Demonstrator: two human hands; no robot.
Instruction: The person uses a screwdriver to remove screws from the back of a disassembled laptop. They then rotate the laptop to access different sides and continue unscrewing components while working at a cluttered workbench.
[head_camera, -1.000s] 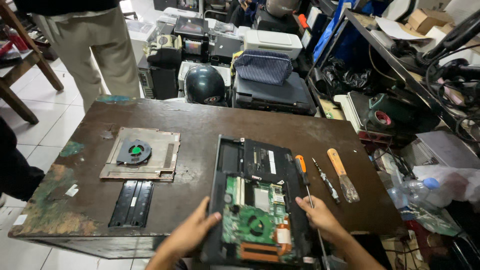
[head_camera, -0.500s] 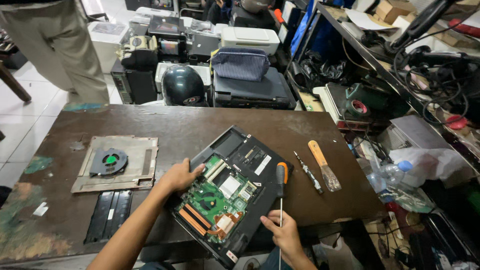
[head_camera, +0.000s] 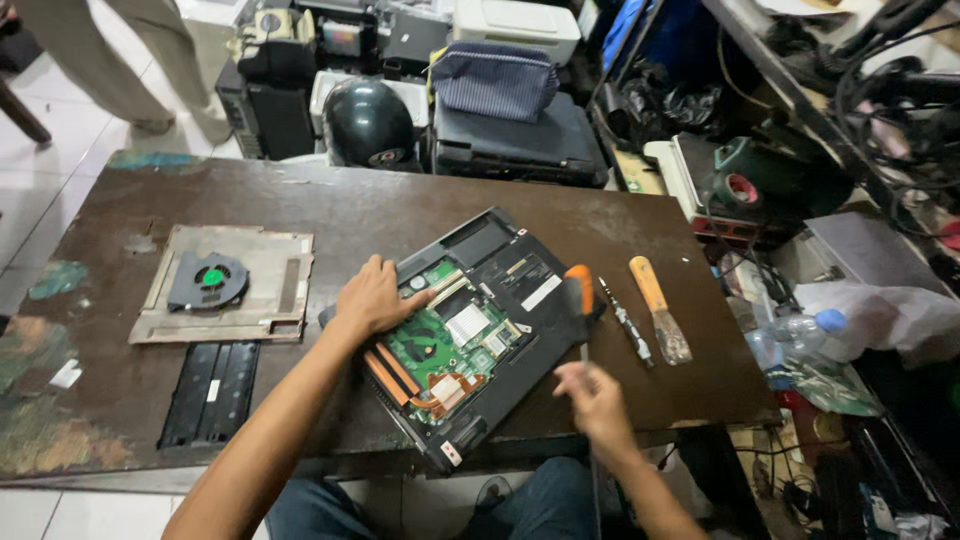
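Left hand (head_camera: 372, 298): flat, fingers spread, pressing left edge of opened black laptop base with green circuit board (head_camera: 480, 325).
Right hand (head_camera: 592, 395): near right, loosely curled, holding thin shaft of orange-and-black-handled screwdriver (head_camera: 581, 293).

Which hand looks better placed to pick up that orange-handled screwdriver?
Probably the right hand: it hovers just below the screwdriver at the opened laptop, while the left hand rests flat on the laptop's far side.

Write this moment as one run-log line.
left hand: on open laptop | right hand: near screwdriver | table: fan, brush
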